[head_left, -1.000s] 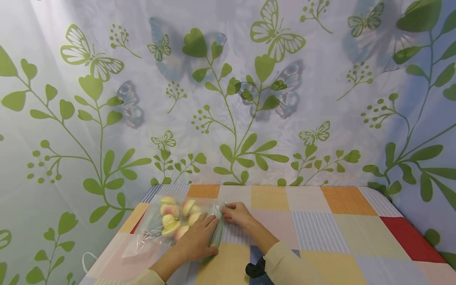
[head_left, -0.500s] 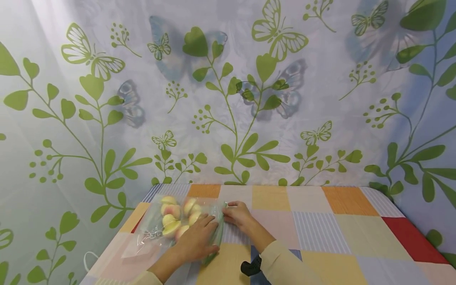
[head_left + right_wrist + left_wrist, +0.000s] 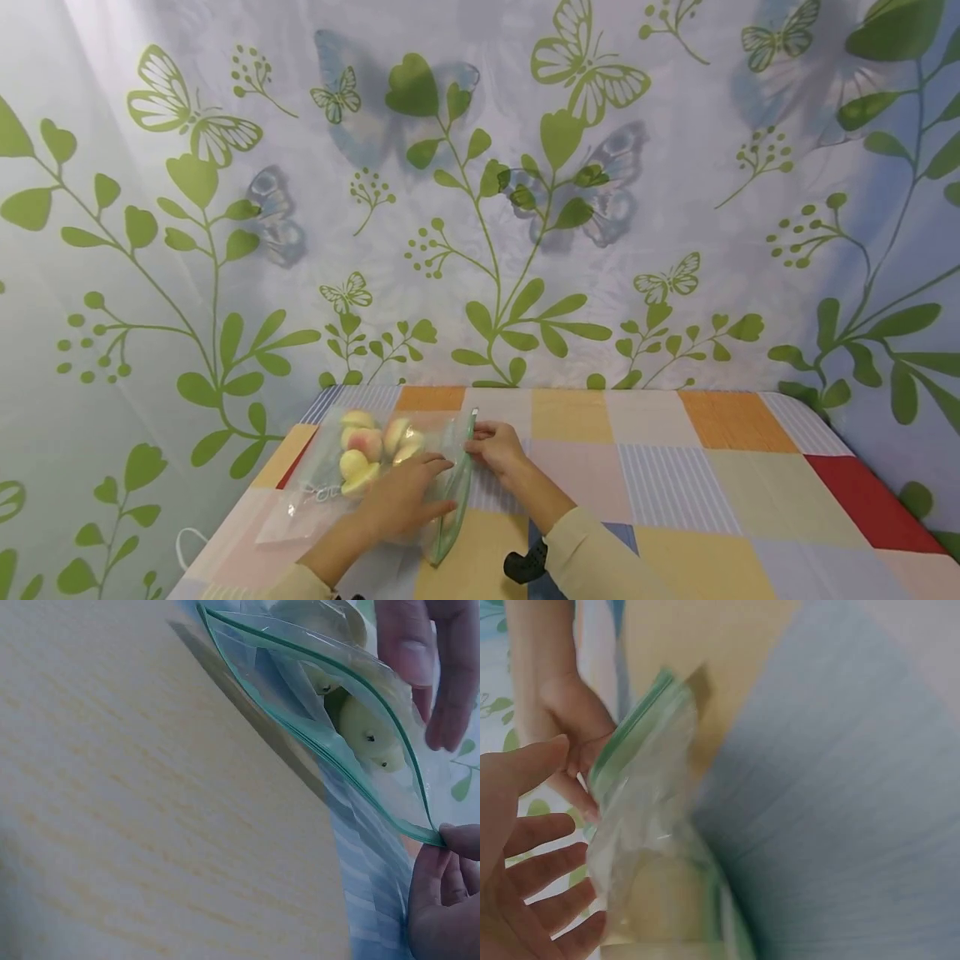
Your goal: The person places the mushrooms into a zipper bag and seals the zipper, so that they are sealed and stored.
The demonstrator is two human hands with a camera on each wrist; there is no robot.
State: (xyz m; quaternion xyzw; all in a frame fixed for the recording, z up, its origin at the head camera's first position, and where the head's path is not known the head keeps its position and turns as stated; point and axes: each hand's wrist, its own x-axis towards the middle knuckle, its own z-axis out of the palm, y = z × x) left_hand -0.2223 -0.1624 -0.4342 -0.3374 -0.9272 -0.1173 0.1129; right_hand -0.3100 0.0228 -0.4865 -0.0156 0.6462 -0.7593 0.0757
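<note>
A clear zip bag (image 3: 375, 479) w/ a green seal strip is lying on the patchwork tablecloth (image 3: 675, 492), near the left-front corner of the table. Inside it, peaches (image 3: 367, 454) – yellow-pink, bunched toward the far end. The bag's mouth is standing open; the right wrist view is showing the green rim (image 3: 330, 735) gaping w/ fruit visible behind it.

Right hand (image 3: 495, 446) is pinching the far end of the seal strip betw. thumb & fingers, lifting that edge off the cloth. Left hand (image 3: 401, 500) is resting on top of the bag w/ fingers straight & spread, lying flat on the plastic – not curling round anything. In the left wrist view the same fingers (image 3: 540, 870) are showing apart, just beside the plastic.

Behind the table, a white curtain (image 3: 480, 192) w/ green leaf & butterfly print is hanging.
</note>
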